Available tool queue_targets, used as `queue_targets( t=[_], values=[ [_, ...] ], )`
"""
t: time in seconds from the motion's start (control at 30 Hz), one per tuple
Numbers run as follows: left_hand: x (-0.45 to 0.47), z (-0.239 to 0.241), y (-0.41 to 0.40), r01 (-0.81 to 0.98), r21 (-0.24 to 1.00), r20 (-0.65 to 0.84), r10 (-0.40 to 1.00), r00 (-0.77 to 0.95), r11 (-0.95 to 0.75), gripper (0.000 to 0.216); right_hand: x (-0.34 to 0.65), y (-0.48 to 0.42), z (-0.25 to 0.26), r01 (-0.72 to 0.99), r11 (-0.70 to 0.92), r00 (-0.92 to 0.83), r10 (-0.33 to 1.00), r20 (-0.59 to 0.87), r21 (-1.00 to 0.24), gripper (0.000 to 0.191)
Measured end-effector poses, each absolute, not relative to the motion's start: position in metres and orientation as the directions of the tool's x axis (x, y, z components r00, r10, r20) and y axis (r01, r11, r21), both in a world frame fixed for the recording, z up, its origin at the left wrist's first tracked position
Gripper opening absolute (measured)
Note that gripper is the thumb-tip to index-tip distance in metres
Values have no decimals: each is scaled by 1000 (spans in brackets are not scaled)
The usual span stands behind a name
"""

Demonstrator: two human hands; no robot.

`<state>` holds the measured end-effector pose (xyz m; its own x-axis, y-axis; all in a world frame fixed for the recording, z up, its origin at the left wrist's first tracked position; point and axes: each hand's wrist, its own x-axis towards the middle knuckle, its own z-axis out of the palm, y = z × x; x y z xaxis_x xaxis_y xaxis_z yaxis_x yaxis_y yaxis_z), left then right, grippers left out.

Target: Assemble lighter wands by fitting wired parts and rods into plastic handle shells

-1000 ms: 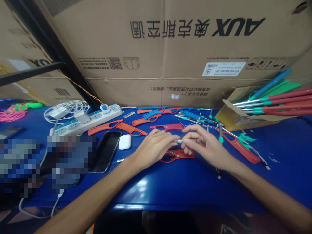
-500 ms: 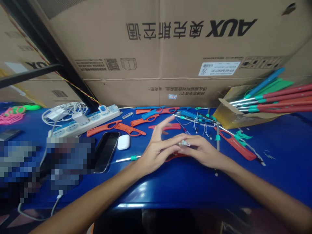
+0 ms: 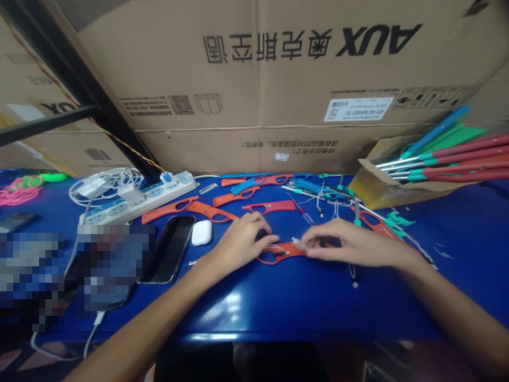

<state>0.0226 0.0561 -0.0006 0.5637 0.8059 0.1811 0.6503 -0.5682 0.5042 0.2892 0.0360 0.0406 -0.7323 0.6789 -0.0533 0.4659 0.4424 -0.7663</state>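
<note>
An orange lighter handle half (image 3: 292, 249) lies open side up on the blue table in front of me, with thin white wires and a small dark part in it. My left hand (image 3: 242, 240) curls over its left end, thumb along the trigger loop; the fingertips are partly hidden. Between the thumb and fingers of my right hand (image 3: 348, 243) is a small translucent whitish part (image 3: 297, 243), held just above the right part of the handle half. A screwdriver (image 3: 305, 215) with a clear purplish handle lies behind my right hand.
Several orange, red and blue lighter handle halves (image 3: 214, 211) lie toward the back. A phone (image 3: 170, 249), a white earbud case (image 3: 201, 232) and a power strip (image 3: 153, 193) are at left. At right, a yellow-brown box (image 3: 369, 185) holds long lighters. A large carton (image 3: 238, 79) stands behind.
My hands have moved apart from being together. The left has dropped onto the lighter handle half, its raised finger now curled; the right has shifted right with the small part.
</note>
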Motion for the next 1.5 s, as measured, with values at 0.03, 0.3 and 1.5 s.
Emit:
queue_targets(
  t=[0.03, 0.3, 1.5],
  values=[
    [23, -1, 55, 651, 518, 152, 808, 569, -555, 21, 290, 37, 40, 472, 436, -748, 658, -87, -766, 26],
    [22, -3, 56, 554, 634, 97, 766, 636, -540, 9, 283, 36, 32, 519, 465, -720, 690, -74, -717, 25],
    [17, -4, 58, 338, 863, 44, 721, 692, -377, 15, 278, 41, 14, 624, 591, -648, 757, 84, -510, 25]
  ],
)
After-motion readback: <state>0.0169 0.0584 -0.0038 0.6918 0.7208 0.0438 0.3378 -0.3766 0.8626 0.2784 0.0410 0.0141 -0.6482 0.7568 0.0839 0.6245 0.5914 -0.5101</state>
